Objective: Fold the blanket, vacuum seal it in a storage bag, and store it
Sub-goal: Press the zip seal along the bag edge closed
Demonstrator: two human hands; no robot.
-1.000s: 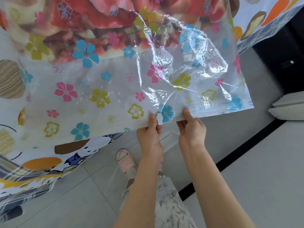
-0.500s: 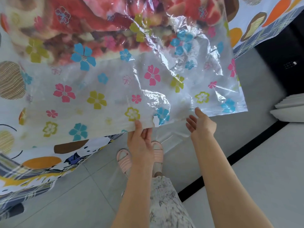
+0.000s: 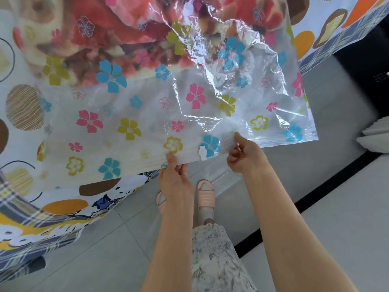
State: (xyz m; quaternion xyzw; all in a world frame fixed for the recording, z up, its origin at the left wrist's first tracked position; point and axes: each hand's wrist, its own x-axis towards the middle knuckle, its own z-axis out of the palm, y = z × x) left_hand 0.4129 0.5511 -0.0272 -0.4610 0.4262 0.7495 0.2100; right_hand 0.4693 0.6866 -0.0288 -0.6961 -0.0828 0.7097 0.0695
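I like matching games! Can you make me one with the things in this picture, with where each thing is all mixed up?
Things:
1. blanket
2. white clip
3. left hand
4. sandals

Places:
A. on the grey floor
B. inside the flowery plastic bag
C. on the bag's near edge, between the two hands
D. pinching the bag's near edge, left of the clip

Pairs: 1-B, 2-C, 3-D, 4-A
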